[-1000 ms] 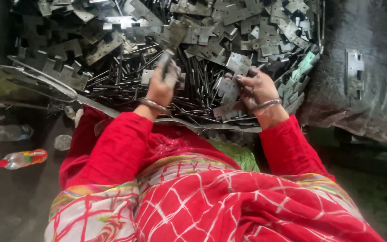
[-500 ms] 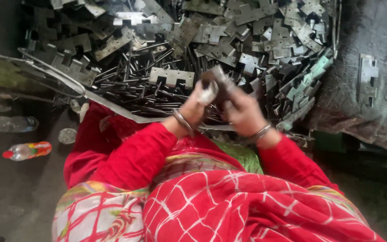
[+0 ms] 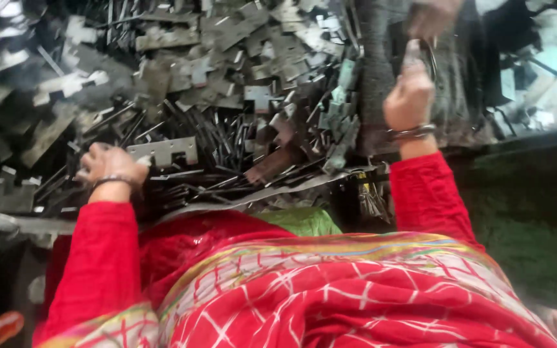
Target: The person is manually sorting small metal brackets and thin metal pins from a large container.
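A heap of grey stamped metal hinge plates (image 3: 227,38) and thin metal pins (image 3: 227,148) covers a sheet-metal tray (image 3: 278,190), whose near edge runs just above the person's red clothing. A dark grey cloth (image 3: 375,71) hangs at the tray's right edge. The left hand (image 3: 107,164) rests on the pile near the tray's near-left edge, its grip curled beside a notched hinge plate (image 3: 162,151); whether it grasps anything I cannot tell. The right hand (image 3: 410,96) is raised over the cloth, clenched on a small metal piece (image 3: 414,55).
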